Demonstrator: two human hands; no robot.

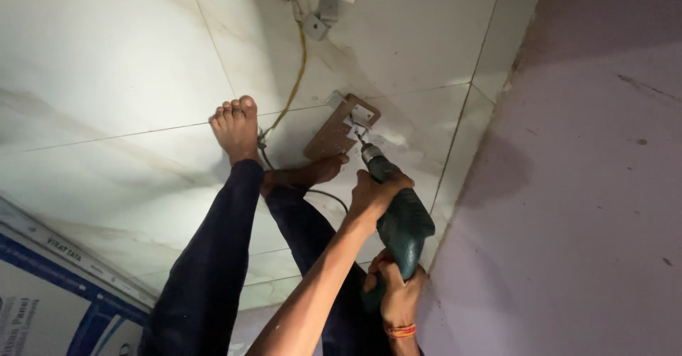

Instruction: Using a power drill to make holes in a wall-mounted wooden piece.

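White tiled floor: both hands, left hand and right hand, closed around green drill, bit angled ahead onto metal bracket on wooden board.

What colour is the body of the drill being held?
Dark green, the drill body, gripped by both hands; it shows best in the head view.

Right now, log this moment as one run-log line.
left hand: steadies top of drill | right hand: grips handle of green drill | bit: at metal bracket on wooden board | foot: touches board | surface: tiled floor
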